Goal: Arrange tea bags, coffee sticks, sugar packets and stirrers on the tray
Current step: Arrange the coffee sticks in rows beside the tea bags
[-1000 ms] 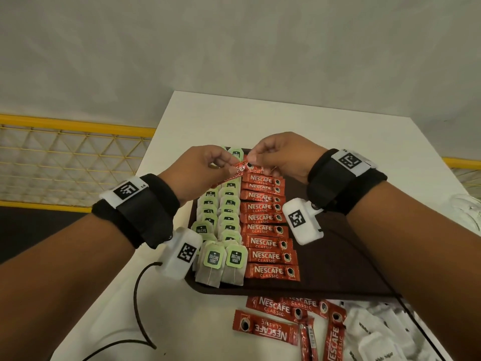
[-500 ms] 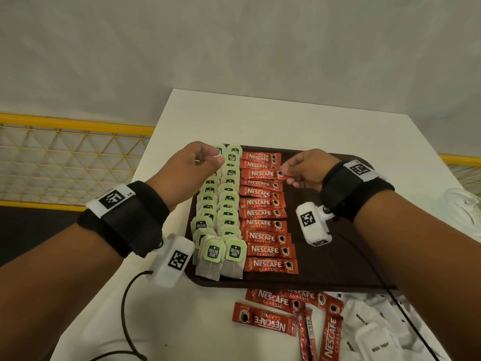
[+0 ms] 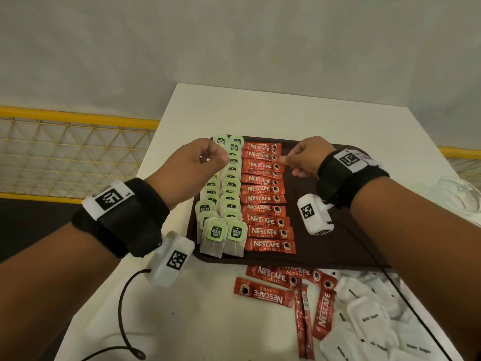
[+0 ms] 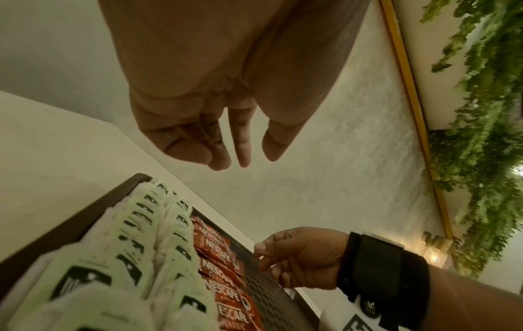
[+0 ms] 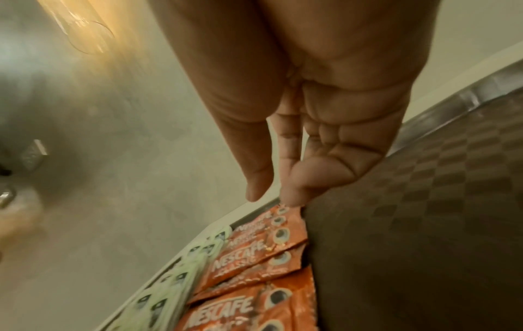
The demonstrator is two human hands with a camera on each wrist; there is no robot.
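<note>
The coffee sticks [image 3: 265, 199] lie in one column on the brown tray [image 3: 346, 246], each red packet across the column and slightly over the next one. The column goes from the far edge of the tray to its near edge and sits a little left of the middle. Just beside it, along the left edge of the tray, the tea bags [image 3: 229, 194] stand in two overlapping columns with their green tags up. The right part of the tray is bare.

The right hand [image 3: 304, 158] is above the far end of the coffee column. Its fingers are loosely bent and hold nothing; in the right wrist view one fingertip [image 5: 293, 197] is at the right end of the farthest coffee stick, touching it or almost touching it. The left hand [image 3: 192, 165] hovers over the far part of the tea bag columns, its fingers relaxed and a little curled, with nothing between them.

The tray rests on a white table [image 3: 260, 113] and takes up the middle of it. On the table in front of the near edge of the tray, several loose coffee sticks [image 3: 263, 291] lie in disorder, some crossing each other. To the right of them, near the near right corner, there is a heap of white sugar packets [image 3: 369, 316]. A glass vessel [image 3: 458, 196] stands at the right edge of the table.
</note>
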